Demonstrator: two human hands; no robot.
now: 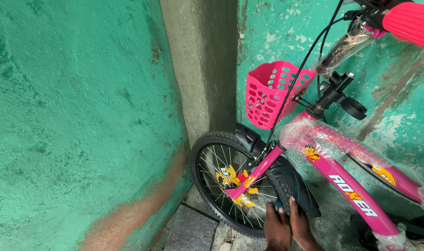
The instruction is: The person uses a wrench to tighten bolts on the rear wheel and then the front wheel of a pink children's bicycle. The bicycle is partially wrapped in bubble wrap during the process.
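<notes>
1. Two hands show at the bottom edge, side by side. The left hand [277, 228] pinches a small dark tool, its kind too small to tell, against the tyre [211, 139].
2. The right hand [301, 223] lies flat on the black mudguard [299, 189], fingers closed over its edge, seemingly to steady it.
3. The wheel stands on the floor [191, 230], its tread close to the corner of the green wall [82, 116].
4. A pink fork [256, 173] runs up to the plastic-wrapped frame [342, 179].
5. Above hang a pink basket [272, 93] and a red grip [411, 21].
</notes>
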